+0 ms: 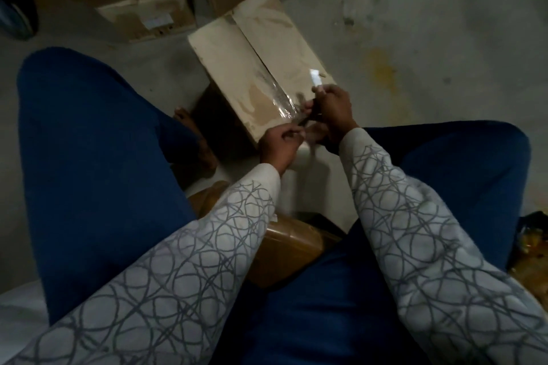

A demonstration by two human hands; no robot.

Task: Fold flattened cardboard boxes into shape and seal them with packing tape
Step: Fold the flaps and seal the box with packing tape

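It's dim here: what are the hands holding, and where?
Left hand pinches the end of the clear tape at the near edge of the box. Right hand grips something thin and dark, too blurred to name.

A stained grey concrete floor [430, 24] bears a taped cardboard box [237, 50] at centre, more cartons [148, 18] behind it and a yellow blotch [382, 71] alongside.

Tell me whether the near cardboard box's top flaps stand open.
No, both flaps of the cardboard box lie flat, with clear tape over their seam.
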